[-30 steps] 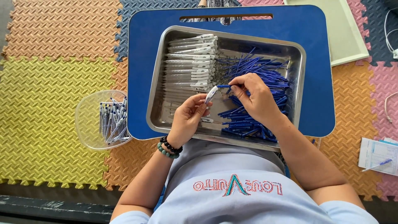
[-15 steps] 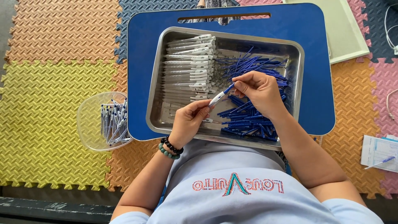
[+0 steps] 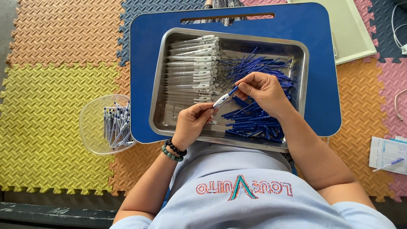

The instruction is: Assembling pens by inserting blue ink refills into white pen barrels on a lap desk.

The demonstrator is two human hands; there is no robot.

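Pen barrel (image 3: 221, 100), white with a blue end, sits tilted over the middle of the metal tray (image 3: 169, 123), held between both hands. The left hand (image 3: 191, 123) pinches its lower white end between thumb and fingertips, fingers curled close together; two bead bracelets (image 3: 173, 151), one dark and one green, ring that wrist. The right hand (image 3: 262, 91) pinches the upper blue end with thumb and forefinger, the other fingers folded in. Just under and beyond the right hand lies a loose heap of blue refills (image 3: 254, 116) filling the tray's right half. The tray's left half holds white pen barrels (image 3: 193, 68) stacked in a neat row. The tray rests on a blue lap desk (image 3: 144, 63). Off its left edge, on the coloured foam floor mats (image 3: 51, 93), stands a clear plastic bowl (image 3: 91, 127) holding assembled pens (image 3: 115, 126).
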